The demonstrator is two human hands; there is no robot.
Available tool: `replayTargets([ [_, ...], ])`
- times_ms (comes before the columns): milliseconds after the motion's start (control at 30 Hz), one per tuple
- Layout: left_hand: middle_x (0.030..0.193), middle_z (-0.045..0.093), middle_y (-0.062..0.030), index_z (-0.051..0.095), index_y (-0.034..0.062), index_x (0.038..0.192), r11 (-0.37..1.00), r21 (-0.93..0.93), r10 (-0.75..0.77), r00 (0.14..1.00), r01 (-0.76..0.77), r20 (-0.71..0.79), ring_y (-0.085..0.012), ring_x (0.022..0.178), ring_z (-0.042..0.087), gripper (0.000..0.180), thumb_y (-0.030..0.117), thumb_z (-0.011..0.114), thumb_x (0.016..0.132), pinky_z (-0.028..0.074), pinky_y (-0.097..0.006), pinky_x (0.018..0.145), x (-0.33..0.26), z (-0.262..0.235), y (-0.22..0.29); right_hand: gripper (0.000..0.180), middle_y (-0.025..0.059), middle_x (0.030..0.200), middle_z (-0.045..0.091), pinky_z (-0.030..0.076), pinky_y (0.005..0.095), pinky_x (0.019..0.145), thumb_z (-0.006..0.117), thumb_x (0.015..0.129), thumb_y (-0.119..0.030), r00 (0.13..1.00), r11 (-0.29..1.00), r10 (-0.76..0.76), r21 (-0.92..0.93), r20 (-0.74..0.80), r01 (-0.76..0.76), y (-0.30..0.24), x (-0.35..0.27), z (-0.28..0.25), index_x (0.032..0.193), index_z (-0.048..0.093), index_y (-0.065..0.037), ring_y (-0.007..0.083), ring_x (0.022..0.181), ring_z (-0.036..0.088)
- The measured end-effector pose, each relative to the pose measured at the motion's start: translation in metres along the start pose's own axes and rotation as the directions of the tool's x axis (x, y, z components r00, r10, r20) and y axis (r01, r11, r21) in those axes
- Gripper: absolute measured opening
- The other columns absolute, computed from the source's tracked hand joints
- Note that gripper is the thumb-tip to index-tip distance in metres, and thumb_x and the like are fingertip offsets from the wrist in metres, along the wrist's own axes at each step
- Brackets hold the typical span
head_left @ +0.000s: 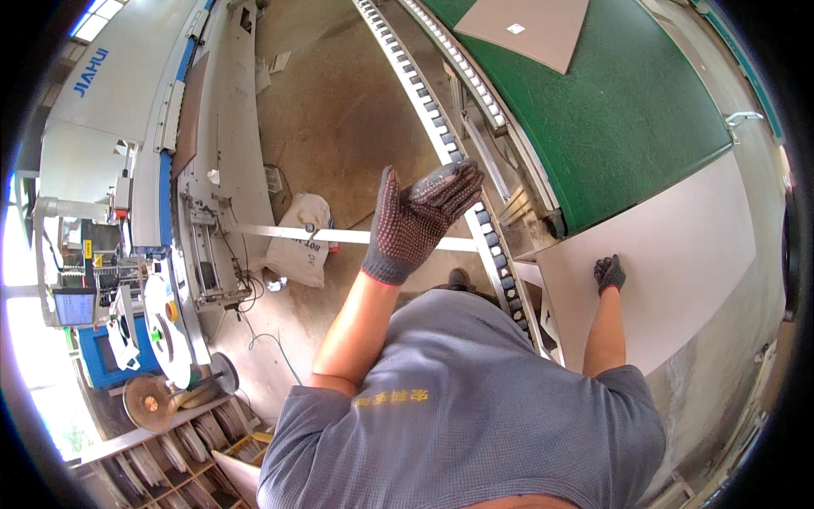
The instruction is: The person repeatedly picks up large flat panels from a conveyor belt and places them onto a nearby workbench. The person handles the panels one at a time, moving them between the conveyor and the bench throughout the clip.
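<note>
My left hand (424,212), in a dark glove with small dots over the palm, is raised in front of my body. Its thumb stands apart from the fingers, and nothing is in it. Below and behind it are a roller track (441,127) and a white bar (343,236). My right hand (610,272), gloved the same way, rests on a large pale panel (678,254) with its fingers spread on the surface. The panel lies to my right, beside the near end of a green conveyor belt (619,119).
A brown panel (538,30) with a small white label lies at the belt's far end. Along the left stands a long white and blue machine (119,93). On the floor are a white sack (298,242) and loose cables (263,335). A rack of edging rolls (174,450) fills the lower left.
</note>
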State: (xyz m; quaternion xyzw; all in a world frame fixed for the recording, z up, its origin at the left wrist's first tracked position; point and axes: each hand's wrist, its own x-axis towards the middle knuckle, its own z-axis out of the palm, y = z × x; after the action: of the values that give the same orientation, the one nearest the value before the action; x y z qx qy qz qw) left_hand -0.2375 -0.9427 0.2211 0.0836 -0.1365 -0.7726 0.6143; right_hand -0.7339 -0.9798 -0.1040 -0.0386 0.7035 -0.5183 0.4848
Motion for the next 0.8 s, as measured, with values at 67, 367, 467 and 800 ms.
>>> replayTargets([
  [67, 0.133, 0.048, -0.0227, 0.054, -0.0078, 0.121, 0.999, 0.029, 0.018, 1.000, -0.017, -0.017, -0.0358, 0.126, 0.045, 0.073, 0.055, 0.027, 0.097, 0.030, -0.047, 0.111, 0.000, -0.001, 0.000, 0.035, 0.0086, 0.060, 0.059, 0.040, 0.0294, 0.038, 0.054, 0.090, -0.038, 0.999, 1.000, -0.018, -0.019, 0.048, 0.019, -0.002, -0.005, -0.001, 0.071, 0.055, -0.009, 0.0201, 0.043, 0.053],
  [367, 0.118, 0.059, -0.0230, 0.063, -0.0010, 0.096, 0.975, 0.204, 0.130, 0.975, -0.093, -0.178, -0.0376, 0.118, 0.051, 0.043, 0.039, 0.048, 0.096, 0.038, -0.048, 0.104, -0.001, -0.017, 0.000, 0.036, 0.0100, 0.062, 0.062, 0.041, 0.0297, 0.039, 0.054, 0.090, -0.039, 0.999, 0.999, -0.034, -0.039, -0.006, 0.034, 0.001, -0.004, 0.001, 0.073, 0.057, -0.007, 0.0207, 0.045, 0.054],
  [467, 0.112, 0.061, -0.0182, 0.060, 0.0013, 0.098, 0.959, 0.268, 0.146, 0.973, -0.095, -0.179, -0.0332, 0.114, 0.054, 0.029, 0.030, 0.056, 0.093, 0.044, -0.045, 0.098, -0.001, -0.013, 0.002, 0.034, 0.0092, 0.060, 0.060, 0.042, 0.0305, 0.039, 0.055, 0.090, -0.037, 0.999, 0.999, -0.029, -0.026, 0.014, 0.030, 0.002, 0.000, -0.002, 0.073, 0.057, -0.008, 0.0214, 0.045, 0.055],
  [800, 0.098, 0.057, -0.0032, 0.056, 0.0077, 0.099, 0.905, 0.421, 0.194, 0.945, -0.069, -0.263, -0.0211, 0.099, 0.059, 0.017, 0.008, 0.066, 0.085, 0.050, -0.035, 0.090, 0.005, 0.013, 0.002, 0.026, 0.0108, 0.077, 0.063, 0.049, 0.0330, 0.056, 0.058, 0.088, -0.033, 0.972, 0.991, 0.024, 0.120, 0.235, -0.053, 0.005, 0.020, 0.036, 0.084, 0.057, -0.007, 0.0237, 0.065, 0.060],
])
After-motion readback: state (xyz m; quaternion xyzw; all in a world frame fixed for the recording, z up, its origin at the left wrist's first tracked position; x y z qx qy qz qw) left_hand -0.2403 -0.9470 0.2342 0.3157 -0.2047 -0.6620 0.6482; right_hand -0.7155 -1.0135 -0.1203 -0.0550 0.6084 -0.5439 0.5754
